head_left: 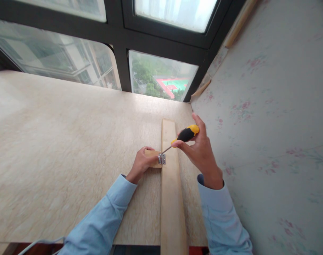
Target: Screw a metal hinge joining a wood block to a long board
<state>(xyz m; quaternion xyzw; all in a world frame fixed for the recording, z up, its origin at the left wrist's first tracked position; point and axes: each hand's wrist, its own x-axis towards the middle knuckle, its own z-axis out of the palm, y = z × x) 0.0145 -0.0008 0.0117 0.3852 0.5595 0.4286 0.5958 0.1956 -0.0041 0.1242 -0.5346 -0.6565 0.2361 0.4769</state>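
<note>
My right hand (200, 148) grips a screwdriver (188, 134) by its black and yellow handle. The tool slants down to the left, and its tip meets the upper left part of a small metal hinge (162, 159). That hinge spans the joint between a long wooden board (172, 198) and a short wooden block (152, 153). My left hand (144, 161) is closed around the block, its thumb lying close to the hinge. Whether a screw sits under the tip is too small to tell.
The stone-patterned sill (71, 148) carries the board, which runs past the front edge. A dark-framed window (116, 39) stands behind. Flowered wallpaper covers the wall (270, 141) close by my right arm. A pale cable (41, 241) lies at the lower left.
</note>
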